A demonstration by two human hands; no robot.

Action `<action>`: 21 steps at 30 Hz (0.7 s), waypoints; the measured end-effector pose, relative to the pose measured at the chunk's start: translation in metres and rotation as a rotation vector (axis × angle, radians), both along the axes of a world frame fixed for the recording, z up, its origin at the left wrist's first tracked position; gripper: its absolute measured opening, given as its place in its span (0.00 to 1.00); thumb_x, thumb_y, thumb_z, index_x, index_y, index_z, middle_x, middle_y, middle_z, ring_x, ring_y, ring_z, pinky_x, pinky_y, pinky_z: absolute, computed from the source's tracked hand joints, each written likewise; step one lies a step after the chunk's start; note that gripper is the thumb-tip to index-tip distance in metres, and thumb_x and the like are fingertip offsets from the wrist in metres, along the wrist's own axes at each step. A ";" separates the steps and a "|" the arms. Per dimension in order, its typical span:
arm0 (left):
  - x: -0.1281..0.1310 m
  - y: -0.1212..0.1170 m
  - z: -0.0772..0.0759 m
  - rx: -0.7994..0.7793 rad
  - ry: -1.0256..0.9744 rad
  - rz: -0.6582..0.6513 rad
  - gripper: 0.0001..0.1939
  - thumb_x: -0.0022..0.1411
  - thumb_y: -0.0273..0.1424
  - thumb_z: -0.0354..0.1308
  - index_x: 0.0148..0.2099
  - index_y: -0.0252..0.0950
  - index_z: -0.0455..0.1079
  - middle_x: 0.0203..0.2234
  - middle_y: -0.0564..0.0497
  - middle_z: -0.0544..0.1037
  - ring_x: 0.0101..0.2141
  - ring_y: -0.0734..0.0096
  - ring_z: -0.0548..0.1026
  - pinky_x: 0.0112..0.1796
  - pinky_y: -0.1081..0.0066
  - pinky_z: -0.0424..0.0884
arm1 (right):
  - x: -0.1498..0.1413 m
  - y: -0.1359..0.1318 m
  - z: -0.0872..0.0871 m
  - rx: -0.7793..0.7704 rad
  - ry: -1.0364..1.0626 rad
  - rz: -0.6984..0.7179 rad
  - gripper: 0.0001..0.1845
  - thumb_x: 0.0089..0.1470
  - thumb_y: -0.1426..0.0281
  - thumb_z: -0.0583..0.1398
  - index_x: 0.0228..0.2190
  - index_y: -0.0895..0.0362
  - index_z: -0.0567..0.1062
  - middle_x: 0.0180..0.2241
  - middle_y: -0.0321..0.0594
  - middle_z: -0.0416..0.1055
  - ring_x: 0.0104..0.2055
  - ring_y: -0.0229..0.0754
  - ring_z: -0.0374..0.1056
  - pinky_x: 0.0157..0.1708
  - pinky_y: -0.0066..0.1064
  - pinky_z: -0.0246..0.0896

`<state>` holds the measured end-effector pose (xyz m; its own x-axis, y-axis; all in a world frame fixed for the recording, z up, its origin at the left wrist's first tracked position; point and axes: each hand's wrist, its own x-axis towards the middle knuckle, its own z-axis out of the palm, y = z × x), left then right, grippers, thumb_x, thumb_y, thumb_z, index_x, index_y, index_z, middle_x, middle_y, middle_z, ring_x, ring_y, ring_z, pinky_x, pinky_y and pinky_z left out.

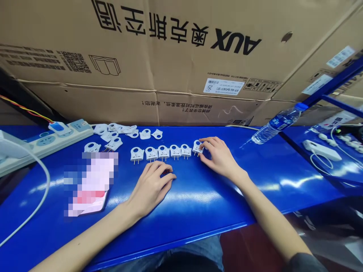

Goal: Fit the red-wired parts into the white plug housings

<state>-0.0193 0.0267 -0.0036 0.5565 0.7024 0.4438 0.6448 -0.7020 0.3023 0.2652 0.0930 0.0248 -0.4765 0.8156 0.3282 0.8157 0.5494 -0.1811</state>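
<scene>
My right hand (pixel 217 155) has its thumb and fingers closed round the side of a white two-pin plug (pixel 197 148) with a round finger hole. This plug is at the right end of a row, pins towards me. To its left stand several like it, among them a white plug (pixel 163 152) in the middle and another (pixel 136 154) at the far left. Just below the row, my left hand (pixel 153 185) rests on the blue table with its fingers curled. A small dark, reddish patch shows between its thumb and fingers; what it is, I cannot make out.
More white plugs (pixel 145 133) lie loosely piled at the back left. A partly pixelated phone (pixel 95 202) lies left of my left hand. A power strip (pixel 45 141) with cables runs along the left edge. A water bottle (pixel 276 122) leans at right; a large carton (pixel 170 68) walls the back.
</scene>
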 end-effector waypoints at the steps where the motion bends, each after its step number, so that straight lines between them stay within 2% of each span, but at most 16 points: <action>1: 0.000 0.000 0.000 0.008 -0.001 0.005 0.11 0.71 0.25 0.52 0.46 0.39 0.76 0.44 0.46 0.80 0.47 0.59 0.73 0.47 0.57 0.69 | -0.001 -0.001 0.002 0.012 0.019 -0.010 0.05 0.61 0.69 0.62 0.40 0.53 0.75 0.55 0.46 0.74 0.57 0.55 0.67 0.58 0.52 0.61; 5: 0.000 0.000 0.000 -0.013 -0.036 0.026 0.09 0.72 0.25 0.53 0.44 0.38 0.74 0.41 0.47 0.79 0.44 0.62 0.73 0.45 0.59 0.68 | -0.009 -0.007 0.006 0.067 0.080 -0.003 0.05 0.60 0.69 0.62 0.40 0.52 0.74 0.56 0.45 0.74 0.57 0.55 0.68 0.57 0.50 0.62; 9: 0.002 -0.001 0.007 -0.092 -0.226 0.084 0.08 0.72 0.27 0.53 0.44 0.38 0.74 0.40 0.48 0.78 0.42 0.64 0.74 0.45 0.61 0.70 | -0.016 -0.012 0.008 0.096 0.139 0.040 0.05 0.62 0.69 0.61 0.41 0.52 0.74 0.56 0.46 0.74 0.56 0.54 0.69 0.55 0.50 0.63; 14: 0.003 0.001 0.014 -0.285 -0.471 0.216 0.07 0.72 0.33 0.54 0.42 0.39 0.72 0.34 0.51 0.78 0.34 0.69 0.74 0.38 0.68 0.72 | -0.022 -0.018 0.006 0.004 0.093 0.247 0.08 0.64 0.68 0.60 0.45 0.53 0.75 0.62 0.49 0.69 0.59 0.52 0.68 0.55 0.49 0.67; 17: 0.003 0.002 0.013 -0.330 -0.508 0.290 0.08 0.71 0.36 0.54 0.43 0.40 0.72 0.35 0.52 0.79 0.32 0.69 0.74 0.36 0.68 0.72 | -0.028 -0.024 0.005 -0.045 0.053 0.332 0.08 0.65 0.67 0.60 0.45 0.54 0.76 0.63 0.51 0.68 0.59 0.53 0.68 0.55 0.49 0.68; 21: 0.002 0.003 0.010 -0.280 -0.435 0.245 0.08 0.72 0.35 0.53 0.44 0.40 0.72 0.35 0.51 0.78 0.32 0.69 0.73 0.35 0.67 0.71 | -0.035 -0.032 0.002 -0.094 0.042 0.389 0.09 0.66 0.66 0.59 0.46 0.53 0.75 0.59 0.46 0.72 0.57 0.49 0.70 0.55 0.45 0.68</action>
